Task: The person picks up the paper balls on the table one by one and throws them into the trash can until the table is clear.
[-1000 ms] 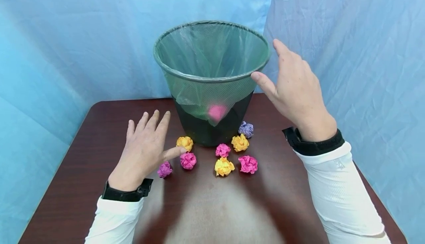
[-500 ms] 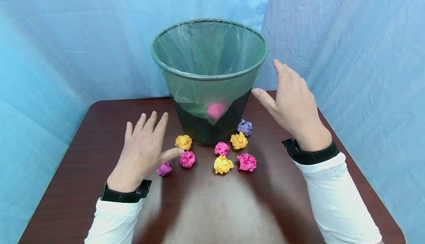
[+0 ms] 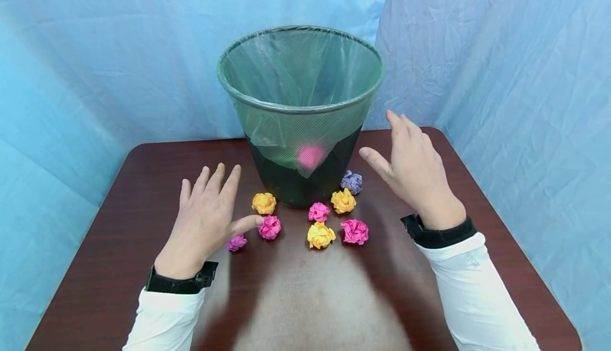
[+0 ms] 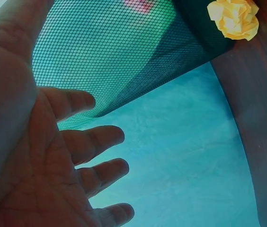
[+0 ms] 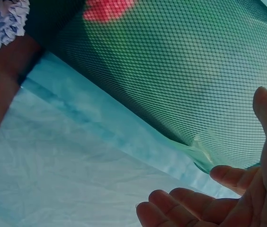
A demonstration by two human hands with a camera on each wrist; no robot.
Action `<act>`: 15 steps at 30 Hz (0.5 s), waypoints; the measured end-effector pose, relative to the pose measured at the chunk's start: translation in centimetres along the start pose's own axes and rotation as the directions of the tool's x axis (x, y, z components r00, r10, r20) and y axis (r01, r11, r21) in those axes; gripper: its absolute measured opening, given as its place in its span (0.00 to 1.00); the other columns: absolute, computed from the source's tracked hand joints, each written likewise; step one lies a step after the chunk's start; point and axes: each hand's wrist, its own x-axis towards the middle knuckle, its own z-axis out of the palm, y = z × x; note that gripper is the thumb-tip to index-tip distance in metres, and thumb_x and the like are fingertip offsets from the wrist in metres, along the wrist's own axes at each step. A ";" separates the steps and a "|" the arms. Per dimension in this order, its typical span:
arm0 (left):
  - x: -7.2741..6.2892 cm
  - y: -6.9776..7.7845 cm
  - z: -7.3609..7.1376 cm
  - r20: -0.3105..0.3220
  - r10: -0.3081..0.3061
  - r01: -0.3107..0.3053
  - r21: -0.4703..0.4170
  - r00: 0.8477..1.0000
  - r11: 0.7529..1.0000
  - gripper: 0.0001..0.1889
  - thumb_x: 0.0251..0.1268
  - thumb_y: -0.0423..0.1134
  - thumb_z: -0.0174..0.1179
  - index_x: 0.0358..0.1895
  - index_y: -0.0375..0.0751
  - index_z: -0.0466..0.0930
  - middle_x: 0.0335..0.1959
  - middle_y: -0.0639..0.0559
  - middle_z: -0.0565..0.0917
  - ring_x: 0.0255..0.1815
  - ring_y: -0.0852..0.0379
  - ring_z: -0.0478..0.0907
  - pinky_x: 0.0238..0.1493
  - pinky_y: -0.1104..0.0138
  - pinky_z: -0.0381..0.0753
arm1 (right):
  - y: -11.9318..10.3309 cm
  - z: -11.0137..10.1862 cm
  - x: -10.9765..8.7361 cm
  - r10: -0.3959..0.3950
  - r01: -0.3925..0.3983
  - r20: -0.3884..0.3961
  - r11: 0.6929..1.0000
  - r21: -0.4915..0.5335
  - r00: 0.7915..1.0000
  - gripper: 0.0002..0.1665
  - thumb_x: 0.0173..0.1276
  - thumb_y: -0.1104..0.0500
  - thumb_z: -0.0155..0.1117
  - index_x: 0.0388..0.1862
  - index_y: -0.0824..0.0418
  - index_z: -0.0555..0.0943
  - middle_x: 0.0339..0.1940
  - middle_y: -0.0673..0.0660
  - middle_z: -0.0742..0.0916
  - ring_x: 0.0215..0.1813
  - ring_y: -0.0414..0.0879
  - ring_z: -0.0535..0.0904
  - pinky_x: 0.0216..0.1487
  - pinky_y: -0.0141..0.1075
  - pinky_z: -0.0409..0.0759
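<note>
A black mesh wastebasket point(image 3: 229, 83) with a clear green liner stands upright at the back of the table. Through its mesh shows a pink paper ball point(image 3: 310, 157). My left hand point(image 3: 202, 221) hovers left of the basket, fingers spread, holding nothing. Nearest to it are an orange-yellow ball point(image 3: 264, 203), a pink ball point(image 3: 270, 227) and a purple ball point(image 3: 236, 242), partly hidden by that hand. Right of the basket, my right hand point(image 3: 415, 173) is raised with relaxed fingers, also holding nothing. A violet ball point(image 3: 351, 182) lies to its left.
Before the basket lie more crumpled balls: a yellow one point(image 3: 321, 235), a second yellow point(image 3: 343, 201), a small pink point(image 3: 319, 212) and a larger pink point(image 3: 355, 231). The dark wooden table point(image 3: 110, 245) has rounded far corners. Blue cloth point(image 3: 119, 64) hangs behind and at both sides.
My right hand has come down and slightly left, from beside the basket's rim to lower at its side. The left hand has barely moved. The paper balls keep their places.
</note>
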 end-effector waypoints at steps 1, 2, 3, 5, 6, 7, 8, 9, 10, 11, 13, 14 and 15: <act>0.0 0.0 0.1 -0.001 0.000 0.000 0.000 1.000 1.000 0.59 0.53 0.70 0.73 0.81 0.39 0.60 0.79 0.29 0.64 0.79 0.23 0.56 0.73 0.23 0.48 | 0.1 0.2 -0.1 0.001 -0.001 0.005 1.000 -0.003 1.000 0.54 0.74 0.31 0.59 0.84 0.62 0.58 0.80 0.71 0.69 0.76 0.72 0.67 0.68 0.71 0.70; -0.1 -0.1 0.1 -0.004 0.000 0.000 0.000 1.000 1.000 0.59 0.53 0.71 0.72 0.81 0.39 0.60 0.79 0.29 0.64 0.79 0.23 0.56 0.73 0.23 0.48 | 0.2 0.3 -0.2 0.002 -0.001 0.009 1.000 -0.008 1.000 0.54 0.74 0.31 0.59 0.84 0.62 0.58 0.80 0.71 0.69 0.76 0.73 0.67 0.68 0.71 0.70; -0.1 -0.1 0.2 -0.007 0.002 -0.002 -0.001 1.000 1.000 0.59 0.53 0.71 0.72 0.81 0.39 0.60 0.79 0.29 0.64 0.79 0.23 0.57 0.73 0.23 0.48 | 0.2 0.5 -0.2 0.004 -0.004 0.013 1.000 -0.011 1.000 0.53 0.74 0.30 0.59 0.84 0.62 0.59 0.80 0.71 0.69 0.76 0.73 0.67 0.68 0.71 0.70; -0.2 -0.2 0.4 -0.010 0.003 -0.003 0.001 1.000 1.000 0.59 0.53 0.72 0.72 0.81 0.38 0.61 0.78 0.29 0.65 0.79 0.23 0.57 0.73 0.24 0.49 | 0.4 0.9 -0.4 0.007 -0.007 0.020 1.000 -0.015 1.000 0.53 0.74 0.31 0.59 0.84 0.63 0.59 0.79 0.72 0.69 0.76 0.73 0.67 0.68 0.71 0.70; -0.3 -0.2 0.4 -0.010 0.003 -0.003 0.000 1.000 1.000 0.59 0.54 0.71 0.72 0.81 0.38 0.61 0.78 0.28 0.65 0.79 0.23 0.57 0.73 0.23 0.49 | 0.5 1.1 -0.5 0.010 -0.009 0.025 1.000 -0.016 1.000 0.53 0.74 0.30 0.59 0.84 0.63 0.59 0.79 0.72 0.69 0.76 0.73 0.67 0.68 0.71 0.70; -0.3 -0.3 0.5 -0.010 0.003 -0.003 -0.001 1.000 1.000 0.58 0.54 0.71 0.72 0.81 0.38 0.61 0.78 0.28 0.65 0.78 0.23 0.57 0.72 0.23 0.49 | 0.6 1.3 -0.6 0.012 -0.012 0.030 1.000 -0.016 0.999 0.53 0.74 0.30 0.59 0.84 0.63 0.59 0.79 0.72 0.69 0.76 0.73 0.67 0.68 0.71 0.70; -0.3 -0.3 0.6 -0.008 0.002 -0.002 -0.003 1.000 1.000 0.58 0.54 0.71 0.72 0.81 0.38 0.61 0.78 0.28 0.65 0.78 0.23 0.57 0.72 0.23 0.49 | 0.6 1.5 -0.7 0.015 -0.014 0.034 1.000 -0.016 0.999 0.53 0.74 0.30 0.59 0.84 0.63 0.60 0.79 0.72 0.69 0.75 0.73 0.68 0.67 0.71 0.71; -0.3 -0.3 0.7 -0.005 0.000 0.000 -0.004 1.000 1.000 0.58 0.54 0.71 0.72 0.81 0.38 0.61 0.78 0.28 0.65 0.78 0.23 0.57 0.72 0.23 0.49 | 0.7 1.7 -0.8 0.017 -0.017 0.039 1.000 -0.015 0.999 0.53 0.74 0.30 0.59 0.84 0.62 0.60 0.79 0.72 0.69 0.75 0.73 0.68 0.66 0.71 0.71; -0.4 -0.3 0.8 -0.002 -0.002 0.002 -0.005 1.000 1.000 0.58 0.54 0.70 0.72 0.81 0.38 0.61 0.78 0.28 0.64 0.78 0.22 0.57 0.72 0.23 0.49 | 0.8 1.9 -0.9 0.019 -0.018 0.043 1.000 -0.015 0.999 0.53 0.74 0.31 0.60 0.84 0.62 0.60 0.79 0.72 0.69 0.75 0.74 0.68 0.66 0.71 0.72; -0.4 -0.4 1.0 0.001 -0.003 0.003 -0.005 1.000 1.000 0.58 0.54 0.70 0.72 0.81 0.38 0.60 0.78 0.28 0.64 0.78 0.22 0.57 0.72 0.23 0.49 | 0.9 2.1 -1.0 0.021 -0.021 0.048 1.000 -0.016 0.999 0.53 0.74 0.31 0.60 0.84 0.62 0.60 0.79 0.72 0.69 0.74 0.74 0.69 0.66 0.71 0.72; -0.5 -0.5 1.2 0.010 -0.009 0.009 -0.004 1.000 1.000 0.58 0.55 0.71 0.72 0.81 0.39 0.60 0.78 0.28 0.64 0.79 0.22 0.57 0.72 0.23 0.49 | 1.1 2.6 -1.2 0.028 -0.027 0.058 0.999 -0.017 0.998 0.53 0.74 0.31 0.60 0.84 0.62 0.60 0.79 0.72 0.69 0.74 0.74 0.69 0.65 0.72 0.73; -0.5 -0.5 1.3 0.015 -0.013 0.013 -0.003 1.000 1.000 0.58 0.54 0.71 0.71 0.81 0.39 0.60 0.79 0.28 0.64 0.79 0.22 0.57 0.72 0.23 0.49 | 1.1 2.8 -1.2 0.031 -0.030 0.063 0.999 -0.020 0.998 0.53 0.74 0.31 0.60 0.83 0.62 0.60 0.79 0.73 0.69 0.74 0.74 0.69 0.65 0.71 0.73; -0.5 -0.5 1.4 0.020 -0.016 0.016 -0.004 1.000 1.000 0.58 0.54 0.70 0.72 0.81 0.39 0.60 0.79 0.28 0.64 0.79 0.22 0.57 0.72 0.23 0.49 | 1.2 3.1 -1.3 0.034 -0.033 0.070 0.999 -0.023 0.997 0.53 0.73 0.31 0.60 0.83 0.62 0.60 0.79 0.73 0.69 0.74 0.74 0.69 0.64 0.71 0.73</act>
